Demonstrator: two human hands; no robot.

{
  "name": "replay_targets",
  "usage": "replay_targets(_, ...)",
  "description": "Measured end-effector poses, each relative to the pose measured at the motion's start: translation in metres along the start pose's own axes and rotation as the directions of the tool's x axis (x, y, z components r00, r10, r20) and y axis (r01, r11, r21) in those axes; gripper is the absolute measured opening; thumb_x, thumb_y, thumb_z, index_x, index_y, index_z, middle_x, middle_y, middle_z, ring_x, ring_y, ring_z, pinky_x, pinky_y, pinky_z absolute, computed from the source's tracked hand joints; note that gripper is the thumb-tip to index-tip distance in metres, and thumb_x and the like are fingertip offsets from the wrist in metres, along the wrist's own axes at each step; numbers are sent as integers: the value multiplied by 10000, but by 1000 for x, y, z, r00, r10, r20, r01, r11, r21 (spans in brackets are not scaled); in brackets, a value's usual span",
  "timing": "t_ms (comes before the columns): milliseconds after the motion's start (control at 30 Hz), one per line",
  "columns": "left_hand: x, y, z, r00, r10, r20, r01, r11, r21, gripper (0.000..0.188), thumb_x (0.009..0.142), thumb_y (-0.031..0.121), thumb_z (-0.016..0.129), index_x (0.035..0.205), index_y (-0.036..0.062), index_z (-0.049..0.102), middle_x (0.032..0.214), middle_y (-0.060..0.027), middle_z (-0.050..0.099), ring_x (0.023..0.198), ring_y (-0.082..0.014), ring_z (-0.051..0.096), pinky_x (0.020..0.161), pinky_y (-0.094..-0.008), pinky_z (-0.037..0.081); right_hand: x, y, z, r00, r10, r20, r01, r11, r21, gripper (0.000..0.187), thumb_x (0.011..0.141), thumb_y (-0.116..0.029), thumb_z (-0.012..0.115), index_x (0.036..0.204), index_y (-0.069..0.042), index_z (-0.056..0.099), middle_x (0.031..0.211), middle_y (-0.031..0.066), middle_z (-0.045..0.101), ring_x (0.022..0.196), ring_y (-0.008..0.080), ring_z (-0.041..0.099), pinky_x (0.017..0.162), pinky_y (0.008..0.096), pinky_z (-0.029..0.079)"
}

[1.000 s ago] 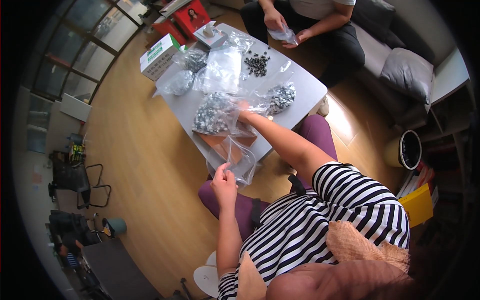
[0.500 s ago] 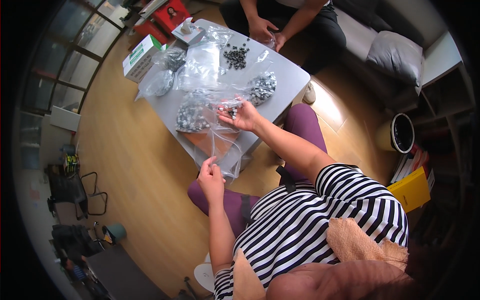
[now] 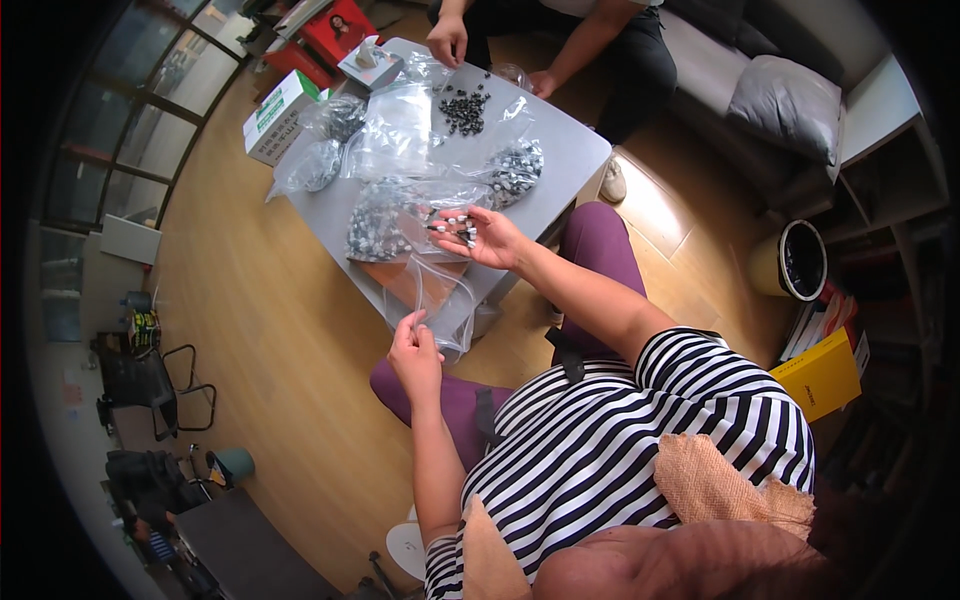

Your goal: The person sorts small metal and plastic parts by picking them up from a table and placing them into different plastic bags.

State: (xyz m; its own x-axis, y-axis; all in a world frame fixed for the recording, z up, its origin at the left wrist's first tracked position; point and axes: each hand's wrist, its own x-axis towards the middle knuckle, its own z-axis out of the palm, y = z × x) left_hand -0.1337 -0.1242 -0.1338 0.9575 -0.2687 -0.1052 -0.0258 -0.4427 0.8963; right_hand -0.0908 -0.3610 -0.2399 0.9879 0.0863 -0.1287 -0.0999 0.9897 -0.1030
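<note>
My left hand (image 3: 415,350) pinches the edge of a clear plastic bag (image 3: 455,318) hanging at the table's near corner. My right hand (image 3: 488,238) is palm up, with its fingers stretched out, and carries several small black-and-white pieces (image 3: 462,230) on palm and fingers. Their exact kind is too small to tell. Just beyond that hand lies a large clear bag (image 3: 378,222) filled with similar pieces. An orange-brown flat item (image 3: 408,283) shows beneath the clear plastic.
On the grey table (image 3: 570,150) are another filled bag (image 3: 516,172), a loose pile of black pieces (image 3: 464,112), flat clear bags (image 3: 400,125) and a tissue box (image 3: 372,66). Opposite, another person's hand (image 3: 447,42) is over the table edge. A carton (image 3: 282,118) stands at left.
My right hand has drawn clear of the bag plastic, its palm turned up with the pieces showing. My left hand shifted slightly left. The other person's hands have moved apart.
</note>
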Motion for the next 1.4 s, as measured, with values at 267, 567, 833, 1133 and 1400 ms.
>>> replay_targets(267,7,-4,0,999,42,-26,-42,999,15,249,878,31,504,1086,-30,627,552,-17,515,429,-74,475,439,-251,404,-25,-5,22,998,56,-6,-56,996,-73,577,1033,-421,265,1347,43,408,1341,232,483,1249,363,493,1050,475,430)
replay_targets(567,15,-15,9,998,60,11,-61,998,30,265,874,30,500,1101,-18,629,598,1,530,454,-49,469,422,-221,401,-18,-9,6,989,8,-149,-22,996,-90,550,1011,-350,224,1310,42,467,1286,220,528,1211,332,523,996,463,472)
replay_targets(833,14,-17,6,1000,24,15,-24,999,44,264,872,29,502,1100,-22,626,593,0,533,454,-52,475,421,-220,401,-29,-6,20,999,2,51,-6,997,81,554,860,-208,362,1332,68,452,1331,244,499,1273,362,466,1075,501,394)
replay_targets(1133,16,-12,6,999,33,1,-33,998,48,287,869,31,524,1138,-16,614,589,-29,558,449,-85,513,439,-253,426,-48,-2,59,992,73,101,-87,987,135,576,978,-361,386,1318,97,454,1346,278,475,1293,376,446,1095,495,371)
replay_targets(1400,10,4,10,999,14,34,-13,999,-44,384,876,-3,521,1259,-29,540,607,9,493,464,-47,442,420,-217,382,-70,56,83,895,280,-347,-402,843,-357,473,981,-328,488,1267,46,526,1172,185,598,1111,305,578,985,375,477)
